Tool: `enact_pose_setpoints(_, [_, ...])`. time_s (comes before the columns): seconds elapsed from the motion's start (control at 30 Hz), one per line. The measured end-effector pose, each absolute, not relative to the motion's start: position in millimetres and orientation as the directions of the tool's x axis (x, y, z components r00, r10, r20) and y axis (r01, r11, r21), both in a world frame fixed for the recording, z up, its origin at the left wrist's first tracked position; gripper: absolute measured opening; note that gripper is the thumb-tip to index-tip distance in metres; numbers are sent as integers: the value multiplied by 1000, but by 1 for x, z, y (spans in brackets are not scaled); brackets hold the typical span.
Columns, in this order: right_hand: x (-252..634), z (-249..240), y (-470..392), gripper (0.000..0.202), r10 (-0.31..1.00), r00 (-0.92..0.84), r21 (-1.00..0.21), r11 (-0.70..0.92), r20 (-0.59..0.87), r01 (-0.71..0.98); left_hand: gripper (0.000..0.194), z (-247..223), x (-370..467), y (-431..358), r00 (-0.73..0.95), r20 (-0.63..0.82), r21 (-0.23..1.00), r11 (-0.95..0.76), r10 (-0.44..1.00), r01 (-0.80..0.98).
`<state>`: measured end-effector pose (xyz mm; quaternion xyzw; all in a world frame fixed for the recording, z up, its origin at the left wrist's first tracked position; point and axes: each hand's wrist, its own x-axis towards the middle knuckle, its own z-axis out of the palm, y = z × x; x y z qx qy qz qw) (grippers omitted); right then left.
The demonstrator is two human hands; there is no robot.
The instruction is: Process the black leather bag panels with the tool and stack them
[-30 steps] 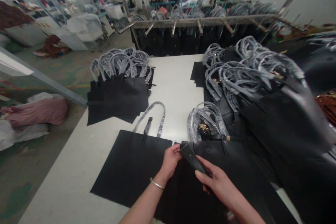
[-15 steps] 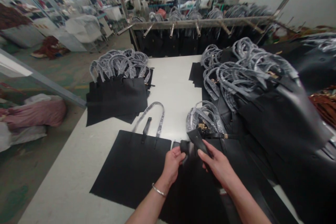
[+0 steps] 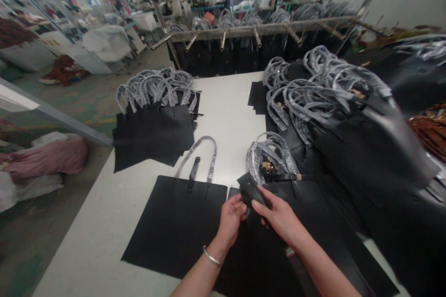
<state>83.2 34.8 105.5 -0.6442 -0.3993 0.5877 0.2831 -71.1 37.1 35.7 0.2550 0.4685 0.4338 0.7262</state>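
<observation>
A flat black leather strap point(image 3: 250, 188) is pinched in my right hand point(image 3: 280, 216), its squared end pointing up and left. Close beside it, my left hand point(image 3: 230, 218) is closed, fingertips at a small black leather piece that the strap now mostly covers. Below both hands lie black bag panels. To the left, a black bag panel point(image 3: 174, 222) lies flat with a plastic-wrapped handle point(image 3: 213, 158) and a black buckled tab point(image 3: 194, 174) at its top edge. Beyond my right hand are more plastic-wrapped handles point(image 3: 272, 148) with gold-coloured hardware point(image 3: 267, 166).
A stack of black panels point(image 3: 153, 130) with wrapped handles sits at the back left of the white table point(image 3: 230, 102). Larger black bag pieces point(image 3: 379, 148) are heaped on the right. A metal rack point(image 3: 258, 30) with pegs stands behind the table.
My right hand has moved left with the strap, bringing its end over the small piece at my left hand. The view has shifted slightly.
</observation>
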Motion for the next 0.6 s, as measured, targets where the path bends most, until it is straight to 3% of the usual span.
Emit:
enact_pose_setpoints(0.17, [93,111,24,63,804,-110,-810,-568,-584,148,59,27,-73,40,92,-503,782,497,860,-377])
enact_pose_setpoints(0.27, [92,107,21,62,828,-53,-826,-548,-558,130,46,22,-79,44,104,-483,840,494,869,-222])
enact_pose_setpoints(0.37, [99,105,26,65,844,134,-832,-536,-520,143,29,24,-87,58,-47,-267,950,271,963,153])
enact_pose_setpoints(0.43, [112,105,24,67,829,168,-825,-554,-533,114,29,31,-83,72,-121,-29,909,77,992,410])
enact_pose_setpoints(0.5, [128,106,13,68,811,161,-814,-578,-562,68,28,38,-68,87,-25,102,844,-73,994,531])
enact_pose_setpoints(0.6, [145,100,-15,72,778,219,-794,-608,-589,25,23,43,-24,105,311,128,812,-280,942,513])
